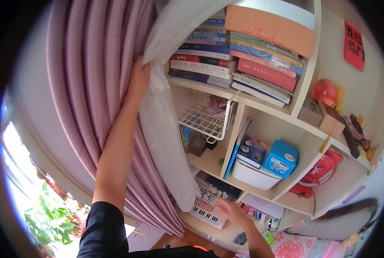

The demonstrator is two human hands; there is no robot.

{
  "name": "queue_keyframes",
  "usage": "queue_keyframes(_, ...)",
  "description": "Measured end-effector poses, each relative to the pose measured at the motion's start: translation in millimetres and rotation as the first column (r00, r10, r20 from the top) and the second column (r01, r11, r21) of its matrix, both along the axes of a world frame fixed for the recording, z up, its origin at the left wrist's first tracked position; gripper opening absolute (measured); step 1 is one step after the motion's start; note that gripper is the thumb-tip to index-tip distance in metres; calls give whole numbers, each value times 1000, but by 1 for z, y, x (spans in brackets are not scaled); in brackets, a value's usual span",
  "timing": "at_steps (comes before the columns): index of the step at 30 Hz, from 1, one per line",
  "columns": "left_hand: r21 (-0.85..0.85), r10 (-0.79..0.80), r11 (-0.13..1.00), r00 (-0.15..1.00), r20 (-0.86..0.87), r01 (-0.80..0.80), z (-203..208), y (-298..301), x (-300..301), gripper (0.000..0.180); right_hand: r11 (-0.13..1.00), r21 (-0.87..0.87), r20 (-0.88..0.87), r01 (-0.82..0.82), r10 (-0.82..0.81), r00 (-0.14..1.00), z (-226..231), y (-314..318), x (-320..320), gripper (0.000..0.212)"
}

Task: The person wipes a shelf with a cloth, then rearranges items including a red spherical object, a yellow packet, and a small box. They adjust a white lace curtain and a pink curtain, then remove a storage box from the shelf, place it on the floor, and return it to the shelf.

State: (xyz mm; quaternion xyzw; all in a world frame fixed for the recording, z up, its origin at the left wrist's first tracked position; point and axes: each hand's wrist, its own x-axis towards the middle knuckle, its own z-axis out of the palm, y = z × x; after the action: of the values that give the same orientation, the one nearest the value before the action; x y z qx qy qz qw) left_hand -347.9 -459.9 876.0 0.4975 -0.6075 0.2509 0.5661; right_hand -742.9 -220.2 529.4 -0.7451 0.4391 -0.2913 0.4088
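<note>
A mauve pleated curtain (78,64) hangs on the left, with a white sheer curtain (159,124) alongside its right edge. My left arm reaches up across the mauve folds. My left hand (139,79) is closed at the sheer curtain's edge, where the white fabric bunches; its fingertips are partly hidden. Low down, my right hand (232,210) is held with its fingers loosely apart and nothing visible in them. It is just right of the sheer curtain's lower end, over a small pink-and-white toy keyboard (207,215).
Right of the curtains stands a cream shelf unit (282,112) with stacked books (265,71), a white wire basket (202,118), a white bin (254,174) and a blue box (281,159). A potted plant (50,215) sits by the bright window. Cushions (293,245) lie at lower right.
</note>
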Motion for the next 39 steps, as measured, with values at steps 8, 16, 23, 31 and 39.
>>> queue_keyframes(8, 277, -168, 937, 970, -174, 212, 21, 18, -8, 34, 939, -339, 191, -56, 127, 973, 214, -83, 110, 56)
queue_keyframes(16, 304, -213, 810, 735, -644, 501, 9, 56, -30, 38, 874, -484, 237, 51, 75, 969, 195, -181, 262, 76)
queue_keyframes(23, 225, -233, 903, 858, -457, 365, -16, 71, -17, 60, 885, -465, 493, 5, 253, 833, 195, -195, 316, 71)
queue_keyframes(31, 256, 35, 965, 996, 84, -55, -71, 38, -27, 54, 966, -254, 719, -55, 227, 657, 173, -211, 312, 48)
queue_keyframes(39, 409, 139, 893, 980, 143, -186, -63, 34, -13, 41, 969, 214, 804, 124, -247, 541, 133, -207, 298, 46)
